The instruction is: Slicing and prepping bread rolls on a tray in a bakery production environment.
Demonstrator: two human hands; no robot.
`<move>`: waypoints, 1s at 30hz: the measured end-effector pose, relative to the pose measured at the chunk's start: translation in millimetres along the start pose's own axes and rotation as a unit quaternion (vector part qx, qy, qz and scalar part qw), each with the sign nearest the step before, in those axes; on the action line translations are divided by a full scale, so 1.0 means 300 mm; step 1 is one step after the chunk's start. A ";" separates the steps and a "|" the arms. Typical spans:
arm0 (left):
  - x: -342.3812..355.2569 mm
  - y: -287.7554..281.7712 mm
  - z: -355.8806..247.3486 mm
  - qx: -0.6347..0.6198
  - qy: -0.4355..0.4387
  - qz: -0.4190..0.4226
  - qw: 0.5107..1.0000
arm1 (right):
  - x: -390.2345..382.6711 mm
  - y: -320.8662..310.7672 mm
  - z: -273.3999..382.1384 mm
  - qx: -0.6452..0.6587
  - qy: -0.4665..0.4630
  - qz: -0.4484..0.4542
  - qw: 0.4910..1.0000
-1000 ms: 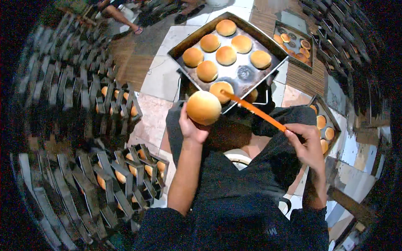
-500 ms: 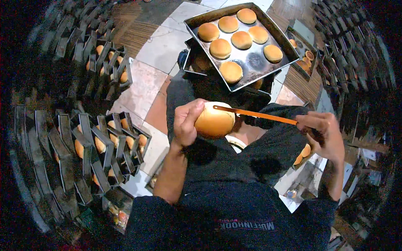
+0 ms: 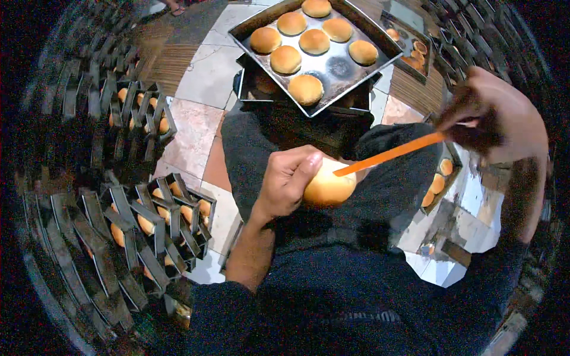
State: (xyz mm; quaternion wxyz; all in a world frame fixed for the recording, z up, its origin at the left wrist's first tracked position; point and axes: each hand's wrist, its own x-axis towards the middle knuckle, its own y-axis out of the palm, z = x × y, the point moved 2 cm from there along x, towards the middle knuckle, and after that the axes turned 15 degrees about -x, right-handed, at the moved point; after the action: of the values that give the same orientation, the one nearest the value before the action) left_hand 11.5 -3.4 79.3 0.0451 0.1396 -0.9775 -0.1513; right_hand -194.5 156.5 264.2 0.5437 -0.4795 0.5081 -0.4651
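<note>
Orange strip [image 3: 392,155], long axis slanting from a bun [image 3: 329,188] at its left end to the far right, where the right hand [image 3: 497,121], blurred, grips it with closed fingers; the left hand [image 3: 291,183] curls round the bun's left side, thumb on top, holding it above the lap; the strip's left tip meets the bun's pale upper part, whether on or in it I cannot tell; faint lettering crosses the dark shirt [image 3: 350,285]; eight more buns sit in the far tray [image 3: 323,62].

light falls on white tiles [image 3: 211,71], pinkish tiles [image 3: 191,130] and brown striped flooring [image 3: 161,72]; the sides are dim.
</note>
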 end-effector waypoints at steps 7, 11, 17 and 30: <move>0.011 -0.014 0.010 -0.110 -0.036 -0.064 0.991 | -0.009 -0.048 0.006 0.045 0.174 0.066 0.982; -0.014 -0.037 0.059 -0.121 -0.027 -0.145 0.982 | 0.126 0.047 0.077 -0.011 0.017 0.125 0.992; -0.003 -0.044 0.088 -0.240 -0.030 -0.219 0.945 | 0.057 0.004 0.048 -0.044 0.029 0.072 0.996; -0.026 -0.148 0.152 -0.401 -0.008 -0.312 0.861 | 0.152 0.099 0.124 0.015 0.109 0.110 0.988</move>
State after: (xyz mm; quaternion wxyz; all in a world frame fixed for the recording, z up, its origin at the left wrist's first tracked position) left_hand 24.7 -28.9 21.8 0.0400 0.4056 -0.7380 -0.5378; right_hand -154.4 116.2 230.8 0.5400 -0.3589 0.6071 -0.4594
